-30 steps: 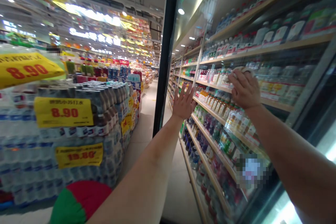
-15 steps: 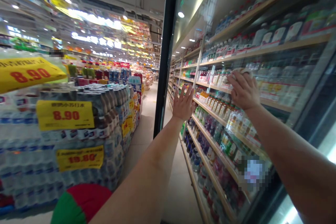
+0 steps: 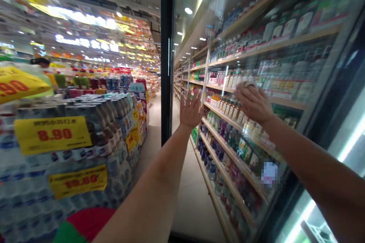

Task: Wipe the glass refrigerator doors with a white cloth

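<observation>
A glass door (image 3: 285, 121) with a dark frame stands in front of me. Flat against its pane, fingers spread, rests my left hand (image 3: 190, 111); it holds nothing. To the right and slightly higher, my right hand (image 3: 253, 102) presses on the same glass, fingers leaning left. Under those fingers shows a small bit of pale, crumpled cloth (image 3: 246, 83), mostly covered by the hand and blurred. Rows of bottles (image 3: 234, 110) on shelves appear in the pane, behind both hands.
Left of the door rise stacks of wrapped bottles (image 3: 114, 114) with yellow price signs (image 3: 54, 134). A floor aisle (image 3: 152, 129) runs between them and the door. Farther back at left is a person (image 3: 42, 62). Lit white strips (image 3: 353, 140) show at the right, beyond the door frame.
The view has turned a little to the right, so the door edge and stacks sit farther left. My right hand has slid left and its fingers tilt more leftward. My left hand stays on the glass.
</observation>
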`<state>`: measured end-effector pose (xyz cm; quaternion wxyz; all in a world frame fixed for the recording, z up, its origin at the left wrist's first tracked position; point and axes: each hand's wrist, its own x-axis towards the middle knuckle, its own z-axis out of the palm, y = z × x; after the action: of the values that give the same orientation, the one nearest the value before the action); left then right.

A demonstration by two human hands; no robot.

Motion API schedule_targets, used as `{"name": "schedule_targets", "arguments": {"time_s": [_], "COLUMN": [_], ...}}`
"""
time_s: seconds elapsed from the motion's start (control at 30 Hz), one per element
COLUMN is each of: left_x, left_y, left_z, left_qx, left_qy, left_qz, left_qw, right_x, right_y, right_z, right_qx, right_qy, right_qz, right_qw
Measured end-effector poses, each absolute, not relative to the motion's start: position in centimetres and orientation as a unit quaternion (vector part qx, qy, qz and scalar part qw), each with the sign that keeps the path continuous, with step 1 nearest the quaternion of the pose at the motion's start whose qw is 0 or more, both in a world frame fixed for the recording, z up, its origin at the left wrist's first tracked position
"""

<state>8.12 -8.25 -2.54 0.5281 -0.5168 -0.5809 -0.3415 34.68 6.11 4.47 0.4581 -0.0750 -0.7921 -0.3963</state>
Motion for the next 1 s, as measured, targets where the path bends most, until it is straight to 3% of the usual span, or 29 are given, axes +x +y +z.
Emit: {"name": "schedule_targets", "arguments": {"time_s": [0.07,0.13,0.33,0.5,0.63,0.7,0.87,1.0], "left_x": [7.9,7.7,7.2,7.2,7.1,7.1,7.0,7.2], "left_y": [-7.9,-7.6,-7.1,-7.0,-7.0,-6.9,-6.9,-7.1], "left_z": [-2.6,-2.6,-2.6,-2.5,-2.5,-2.5,-2.6,-2.6], "left_qx": [-0.517,-0.518,-0.522,-0.52,-0.525,-0.525,-0.527,-0.519], "left_qy": [-0.577,-0.57,-0.551,-0.541,-0.537,-0.538,-0.538,-0.542], "left_qz": [-0.346,-0.349,-0.362,-0.362,-0.368,-0.372,-0.371,-0.362], "left_qw": [0.529,0.533,0.541,0.553,0.549,0.545,0.543,0.552], "right_x": [35.0,34.8,34.4,34.7,34.1,34.0,33.7,33.2], "right_y": [6.5,6.4,5.8,6.4,6.0,6.0,6.2,5.9], "right_z": [4.7,3.9,1.2,1.9,0.9,0.9,1.3,0.2], "right_qx": [-0.159,-0.19,-0.043,-0.139,-0.053,-0.026,-0.138,-0.025], "right_qy": [-0.737,-0.71,-0.805,-0.748,-0.812,-0.813,-0.72,-0.782], "right_qz": [-0.354,-0.33,-0.41,-0.379,-0.401,-0.415,-0.379,-0.426], "right_qw": [0.553,0.593,0.426,0.527,0.421,0.408,0.565,0.454]}}
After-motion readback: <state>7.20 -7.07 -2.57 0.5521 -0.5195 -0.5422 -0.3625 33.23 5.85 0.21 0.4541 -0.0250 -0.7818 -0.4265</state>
